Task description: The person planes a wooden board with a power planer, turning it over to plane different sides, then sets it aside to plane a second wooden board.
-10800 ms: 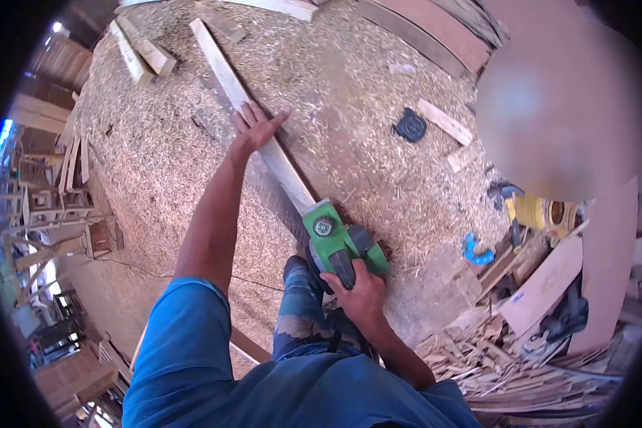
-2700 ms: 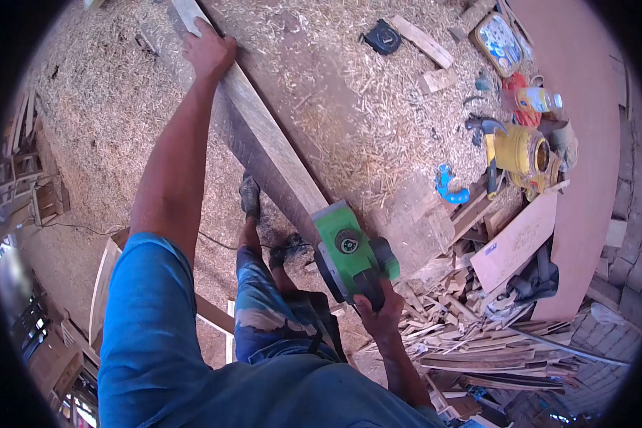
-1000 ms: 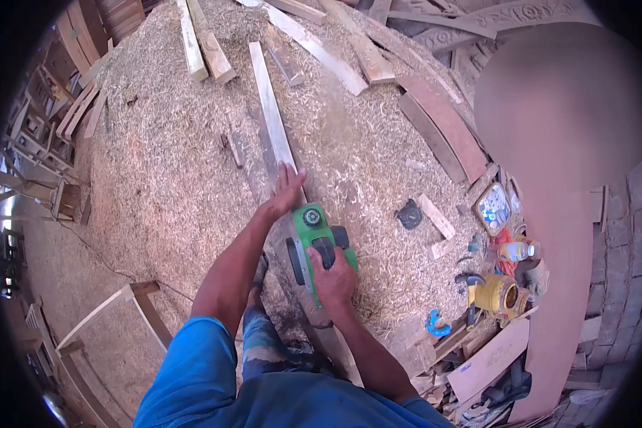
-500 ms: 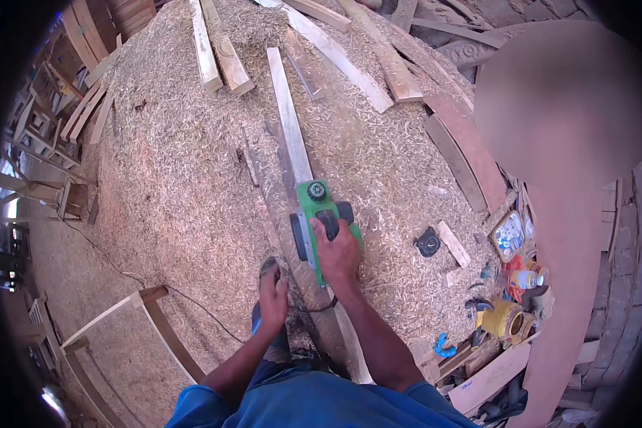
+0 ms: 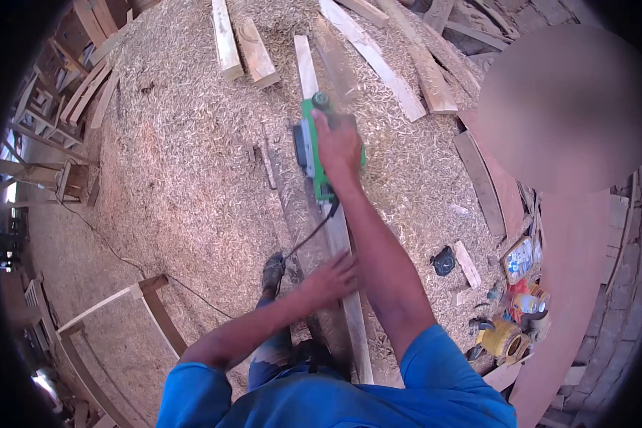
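My right hand is wrapped round the handle of a green electric planer. The planer sits on a long narrow board, which runs from near my body toward the far timber and shows pale in front of and behind the tool. A dark cord trails from the planer's rear back toward my left leg. My left hand reaches across to the board behind the planer, its fingers stretched out, slightly blurred and holding nothing. My shoe stands left of the board among the shavings.
Wood shavings cover the ground. Several timber pieces lie beyond the planer. At right are a yellow power tool, a bottle and a long reddish board. A wooden frame stands at left.
My right hand has pushed the planer forward along the board, away from me. My left hand has swung right, from beside my leg to the board.
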Demonstrator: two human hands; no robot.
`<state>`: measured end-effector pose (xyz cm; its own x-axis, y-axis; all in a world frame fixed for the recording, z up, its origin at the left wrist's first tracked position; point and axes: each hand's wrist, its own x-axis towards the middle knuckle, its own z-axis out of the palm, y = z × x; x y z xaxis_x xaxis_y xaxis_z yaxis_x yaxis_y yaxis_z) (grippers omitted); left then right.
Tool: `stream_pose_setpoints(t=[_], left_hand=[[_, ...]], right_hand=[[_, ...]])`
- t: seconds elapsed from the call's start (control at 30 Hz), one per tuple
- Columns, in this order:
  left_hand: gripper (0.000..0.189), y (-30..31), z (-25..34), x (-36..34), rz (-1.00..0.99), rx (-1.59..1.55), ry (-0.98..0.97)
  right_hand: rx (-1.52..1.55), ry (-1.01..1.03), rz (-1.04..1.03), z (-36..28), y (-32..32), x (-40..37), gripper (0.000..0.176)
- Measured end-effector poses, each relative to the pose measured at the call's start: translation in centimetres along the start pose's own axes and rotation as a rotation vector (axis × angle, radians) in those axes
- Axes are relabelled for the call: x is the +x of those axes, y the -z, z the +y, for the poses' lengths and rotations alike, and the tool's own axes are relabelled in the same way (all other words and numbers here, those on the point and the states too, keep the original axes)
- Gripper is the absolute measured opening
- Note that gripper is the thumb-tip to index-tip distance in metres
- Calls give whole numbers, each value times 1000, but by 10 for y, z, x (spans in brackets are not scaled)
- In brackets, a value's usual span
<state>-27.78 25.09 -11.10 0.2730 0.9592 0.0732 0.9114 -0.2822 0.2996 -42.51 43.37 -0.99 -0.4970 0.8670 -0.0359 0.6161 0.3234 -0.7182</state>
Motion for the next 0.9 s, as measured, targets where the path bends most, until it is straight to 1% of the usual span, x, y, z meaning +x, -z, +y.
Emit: stream_pose_setpoints(t=[0.1, 0.2, 0.23, 0.3, 0.4, 0.47, 0.53, 0.57, 0.63, 0.7, 0.77, 0.9], left_hand=[[61, -13, -59, 29, 78, 78, 14], [62, -9, -57, 32, 75, 30, -21], [67, -25, -52, 34, 153, 95, -13], [78, -63, -33, 35, 318, 229, 6], [83, -60, 32, 10, 46, 39, -8], [81, -90, 82, -6, 149, 27, -35], [70, -113, 126, -19, 135, -20, -60], [65, -123, 138, -22, 129, -44, -71], [54, -134, 145, -20, 162, -75, -94], [44, -135, 144, -20, 180, -107, -113], [37, -118, 140, -21, 188, -139, -120], [31, -111, 137, -22, 207, -132, -124]], right_hand=[[-10, 6, -69, -18, -5, 22, 77], [-22, -19, -111, -18, 0, 19, 81], [-9, -7, -77, -14, 1, 13, 80], [17, 29, -10, -2, 2, -8, 80], [-80, -56, -26, 26, 16, -62, 76], [-91, -21, -53, 58, 28, -108, 71], [-119, -57, -103, 78, 45, -151, 75], [-134, -73, -129, 83, 50, -163, 78], [-143, -83, -124, 80, 55, -171, 79], [-144, -78, -109, 79, 53, -168, 80], [-142, -52, -91, 76, 45, -156, 80], [-143, -19, -72, 53, 26, -117, 78]])
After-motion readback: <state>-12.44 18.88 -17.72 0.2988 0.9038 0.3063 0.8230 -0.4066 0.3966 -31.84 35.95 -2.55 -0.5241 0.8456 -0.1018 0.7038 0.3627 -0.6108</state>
